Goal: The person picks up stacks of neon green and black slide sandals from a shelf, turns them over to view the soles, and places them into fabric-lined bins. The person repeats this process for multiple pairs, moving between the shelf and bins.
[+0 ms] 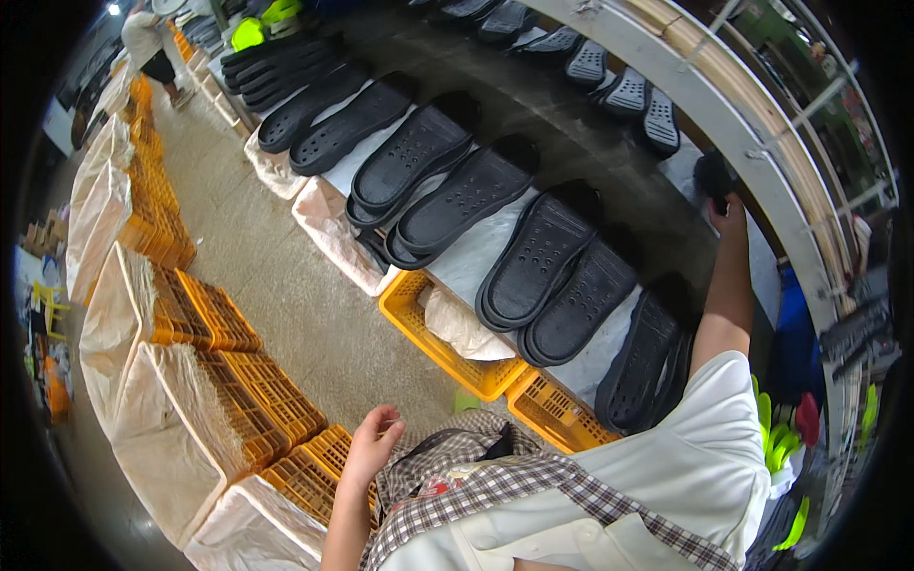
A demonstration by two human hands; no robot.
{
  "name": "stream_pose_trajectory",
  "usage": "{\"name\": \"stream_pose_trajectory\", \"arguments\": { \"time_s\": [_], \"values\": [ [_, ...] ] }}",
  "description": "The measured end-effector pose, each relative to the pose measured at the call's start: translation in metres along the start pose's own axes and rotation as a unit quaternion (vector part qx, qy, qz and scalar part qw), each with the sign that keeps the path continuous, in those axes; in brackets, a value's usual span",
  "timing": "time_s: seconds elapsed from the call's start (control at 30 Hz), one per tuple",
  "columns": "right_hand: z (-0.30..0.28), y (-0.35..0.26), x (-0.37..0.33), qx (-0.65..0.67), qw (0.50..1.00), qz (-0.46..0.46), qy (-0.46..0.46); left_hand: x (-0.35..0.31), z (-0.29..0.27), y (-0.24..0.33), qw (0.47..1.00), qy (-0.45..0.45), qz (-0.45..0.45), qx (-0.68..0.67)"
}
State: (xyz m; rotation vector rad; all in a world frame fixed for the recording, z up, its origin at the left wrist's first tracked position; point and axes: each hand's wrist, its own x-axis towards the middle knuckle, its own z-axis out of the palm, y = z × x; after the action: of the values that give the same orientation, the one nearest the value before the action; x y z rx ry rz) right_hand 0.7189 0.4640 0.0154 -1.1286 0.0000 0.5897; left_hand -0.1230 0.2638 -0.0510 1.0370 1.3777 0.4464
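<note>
My right arm stretches across to the far right end of the table. There my right hand has its fingers closed on a black shoe sole, seen partly end-on and in shadow. Low in front of my body, my left hand is loosely bent with nothing in it. Black perforated soles lie in overlapping stacks along the table's near edge. Another pile of soles rests close to my right arm. Along the far side runs a row of soles with grey-white faces showing.
Yellow crates stand below the table edge, one with pale cloth in it. To the left, more yellow crates are lined with whitish sheets. A curved metal frame borders the far right. Another person stands at the far left.
</note>
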Motion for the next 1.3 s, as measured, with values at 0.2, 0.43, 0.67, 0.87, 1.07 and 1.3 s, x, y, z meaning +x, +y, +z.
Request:
{"name": "stream_pose_trajectory", "arguments": {
  "time_s": [0.2,0.43,0.67,0.87,1.07,1.3],
  "values": [
    [0.046,-0.031,-0.155,0.076,0.992,0.087,-0.047,0.011,-0.021,-0.005,0.987,-0.064,0.086,0.116],
    [0.058,-0.026,-0.444,0.032,0.959,0.241,-0.148,0.001,-0.075,0.002,0.972,-0.105,0.157,0.137],
    [0.047,0.068,-0.647,0.008,0.892,0.284,-0.352,-0.02,-0.082,0.079,0.923,-0.182,0.291,-0.177],
    [0.043,0.163,-0.72,-0.413,0.732,-0.068,-0.538,-0.031,-0.091,0.111,0.853,-0.199,0.177,-0.448],
    [0.038,0.199,-0.764,-0.425,0.669,-0.136,-0.594,-0.016,-0.119,0.064,0.831,-0.077,0.182,-0.52],
    [0.058,0.191,-0.768,-0.349,0.557,-0.125,-0.743,-0.026,-0.138,0.031,0.731,-0.196,0.214,-0.618]
  ]
}}
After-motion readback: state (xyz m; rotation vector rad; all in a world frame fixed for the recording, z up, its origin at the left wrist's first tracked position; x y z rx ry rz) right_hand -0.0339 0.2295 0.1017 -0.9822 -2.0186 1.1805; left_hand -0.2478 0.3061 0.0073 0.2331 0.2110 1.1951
